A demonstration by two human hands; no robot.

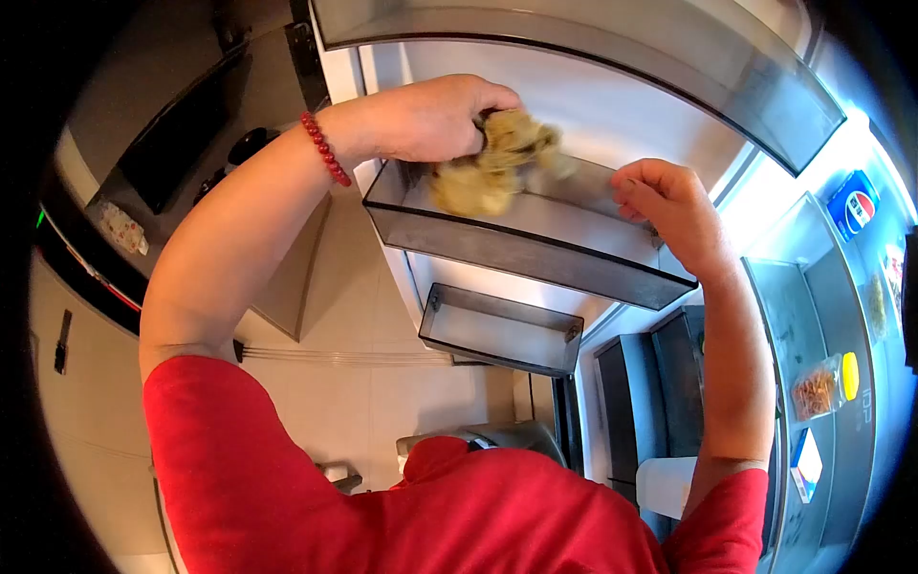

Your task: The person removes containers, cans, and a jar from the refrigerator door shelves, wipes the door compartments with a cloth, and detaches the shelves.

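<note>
My left hand (435, 120), with a red bead bracelet (325, 148) on the wrist, grips a crumpled yellowish cloth (492, 167). The cloth is blurred by motion. It hangs over a smoky clear door bin (526, 244) on the opened fridge door, partly hiding the bin's left end. Near the right end of that bin is my right hand (669, 206), its fingers curled together and nothing visible in them. Whether its fingertips touch the bin, I cannot tell.
Another door bin (593, 38) spans the top, and a smaller one (502, 330) sits below. Inside the lit fridge at right are a blue Pepsi box (853, 204), a yellow-lidded jar (822, 387) and a small white-blue box (806, 466). Tiled floor (373, 392) shows below.
</note>
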